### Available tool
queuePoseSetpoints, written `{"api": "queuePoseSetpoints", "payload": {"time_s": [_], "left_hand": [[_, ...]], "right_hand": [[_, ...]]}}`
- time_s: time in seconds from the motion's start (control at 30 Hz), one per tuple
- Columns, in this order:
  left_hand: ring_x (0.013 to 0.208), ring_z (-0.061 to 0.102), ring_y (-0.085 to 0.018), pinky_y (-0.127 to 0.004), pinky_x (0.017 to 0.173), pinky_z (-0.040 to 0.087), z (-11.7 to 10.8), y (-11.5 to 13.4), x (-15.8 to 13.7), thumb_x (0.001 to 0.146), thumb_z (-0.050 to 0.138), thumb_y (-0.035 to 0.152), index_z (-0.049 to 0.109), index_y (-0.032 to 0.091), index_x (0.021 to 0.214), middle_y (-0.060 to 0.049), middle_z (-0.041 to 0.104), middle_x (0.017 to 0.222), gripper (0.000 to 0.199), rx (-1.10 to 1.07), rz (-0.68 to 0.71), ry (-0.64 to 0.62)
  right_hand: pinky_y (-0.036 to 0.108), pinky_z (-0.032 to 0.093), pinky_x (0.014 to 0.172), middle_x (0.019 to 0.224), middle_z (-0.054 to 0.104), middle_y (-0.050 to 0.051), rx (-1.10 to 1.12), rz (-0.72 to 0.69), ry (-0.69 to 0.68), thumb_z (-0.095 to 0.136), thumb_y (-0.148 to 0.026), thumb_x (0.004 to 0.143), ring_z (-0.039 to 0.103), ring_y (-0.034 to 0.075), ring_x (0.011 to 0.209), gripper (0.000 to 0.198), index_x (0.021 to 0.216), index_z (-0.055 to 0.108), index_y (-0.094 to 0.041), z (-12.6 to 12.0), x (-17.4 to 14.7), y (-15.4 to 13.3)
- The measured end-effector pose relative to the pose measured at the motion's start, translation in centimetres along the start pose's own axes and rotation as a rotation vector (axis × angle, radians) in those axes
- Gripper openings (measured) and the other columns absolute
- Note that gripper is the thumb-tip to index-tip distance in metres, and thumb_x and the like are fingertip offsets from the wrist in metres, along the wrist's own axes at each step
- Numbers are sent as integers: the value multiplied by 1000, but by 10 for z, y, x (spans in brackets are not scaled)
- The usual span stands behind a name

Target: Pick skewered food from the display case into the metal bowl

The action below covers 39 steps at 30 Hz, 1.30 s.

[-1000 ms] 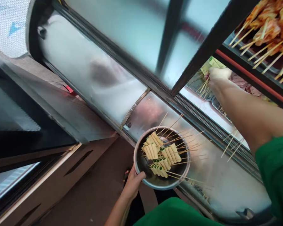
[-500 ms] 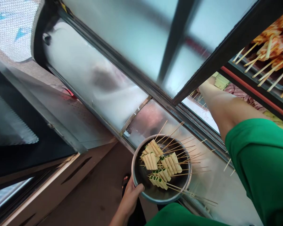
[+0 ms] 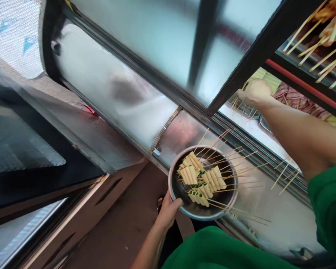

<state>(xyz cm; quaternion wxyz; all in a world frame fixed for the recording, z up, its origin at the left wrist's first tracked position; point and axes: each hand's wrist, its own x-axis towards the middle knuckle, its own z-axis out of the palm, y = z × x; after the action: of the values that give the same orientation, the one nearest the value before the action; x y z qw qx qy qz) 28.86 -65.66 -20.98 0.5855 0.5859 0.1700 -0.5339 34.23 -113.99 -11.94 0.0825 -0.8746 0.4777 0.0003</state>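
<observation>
My left hand (image 3: 170,210) grips the near-left rim of a round metal bowl (image 3: 173,186), thumb over the edge. Several skewers of pale rolled tofu sheets with green filling (image 3: 212,178) lie in the bowl, their bare sticks poking past its right rim. My right hand (image 3: 254,91) reaches through the opening of a display case, over rows of skewers (image 3: 245,108) beside a stack of pale green sheets (image 3: 273,80). Its fingers are bent down at the stick ends; what they hold, if anything, is hard to make out.
A fogged glass panel (image 3: 120,89) and dark frame bar (image 3: 246,52) edge the case. On an upper shelf are skewers of reddish meat (image 3: 332,28); below lie pinkish meat skewers (image 3: 296,99). Loose sticks (image 3: 285,175) cross the sliding track. A dark cabinet (image 3: 25,149) stands left.
My right hand has come into fuller view over the skewers in the case. The bowl, held in my left hand, appears farther right and higher as the view shifts.
</observation>
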Motion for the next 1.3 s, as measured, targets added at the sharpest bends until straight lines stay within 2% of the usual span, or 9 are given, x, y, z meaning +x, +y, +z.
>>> {"api": "queuePoseSetpoints", "payload": {"time_s": [0.1, 0.2, 0.3, 0.43, 0.6, 0.77, 0.9, 1.07, 1.3], "left_hand": [[60, 49, -10, -19, 53, 40, 4, 3, 0, 50, 63, 15, 62, 19, 103, 5, 57, 68, 53, 18, 13, -14], [56, 46, -9, -19, 49, 39, 7, 6, -2, 50, 63, 15, 61, 18, 115, 7, 56, 68, 65, 22, 15, -33], [54, 46, -9, -19, 45, 39, 7, 10, -4, 49, 61, 15, 59, 18, 122, 6, 58, 70, 73, 52, 14, -45], [57, 50, -11, -20, 44, 41, 7, 15, -8, 50, 61, 15, 56, 17, 125, 4, 61, 74, 76, 105, 47, -80], [58, 51, -12, -19, 43, 41, 6, 19, -13, 49, 61, 15, 57, 17, 125, 4, 61, 75, 76, 151, 81, -110], [58, 52, -12, -20, 45, 42, 7, 23, -20, 49, 61, 16, 56, 18, 130, 4, 61, 75, 81, 167, 82, -137], [60, 53, -13, -19, 44, 41, 11, 23, -22, 49, 60, 16, 56, 17, 128, 4, 62, 75, 80, 184, 99, -140], [57, 51, -12, -19, 44, 39, 15, 21, -19, 51, 59, 16, 53, 17, 132, 5, 60, 72, 81, 205, 89, -158], [57, 51, -12, -20, 46, 43, 21, 23, -6, 50, 58, 17, 54, 17, 122, 5, 57, 70, 72, 184, 92, -179]], "right_hand": [[46, 45, 93, 120, 60, 35, -232, -4, -31, 44, -53, 102, 59, 38, 118, 71, 117, 58, 14, -23, -54, -14], [48, 49, 94, 122, 64, 25, -114, -426, -48, 51, -45, 100, 60, 34, 114, 50, 128, 61, -5, -34, -127, -14], [53, 45, 103, 133, 62, 15, -15, -899, -179, 54, -46, 96, 54, 33, 125, 50, 139, 55, -20, -25, -192, -4], [56, 32, 113, 145, 54, 16, -93, -1156, -237, 59, -32, 92, 40, 36, 140, 59, 148, 47, -18, 3, -232, -1], [45, 39, 94, 107, 66, 17, -298, -1068, -156, 47, -12, 94, 56, 32, 105, 27, 111, 67, -13, 15, -241, -8], [38, 34, 73, 94, 63, 16, -453, -953, -188, 43, -12, 95, 55, 28, 87, 24, 95, 67, -14, 10, -250, -5], [37, 34, 73, 91, 65, 15, -429, -887, -231, 45, -15, 96, 60, 27, 85, 20, 91, 64, -14, 6, -252, 0], [31, 25, 56, 85, 69, 11, -395, -766, -301, 45, -22, 97, 61, 21, 67, 19, 97, 61, -13, 2, -248, 13], [26, 30, 53, 75, 69, 2, -20, -652, -110, 47, -27, 89, 58, 15, 59, 18, 90, 64, -20, 1, -246, 55]]}}
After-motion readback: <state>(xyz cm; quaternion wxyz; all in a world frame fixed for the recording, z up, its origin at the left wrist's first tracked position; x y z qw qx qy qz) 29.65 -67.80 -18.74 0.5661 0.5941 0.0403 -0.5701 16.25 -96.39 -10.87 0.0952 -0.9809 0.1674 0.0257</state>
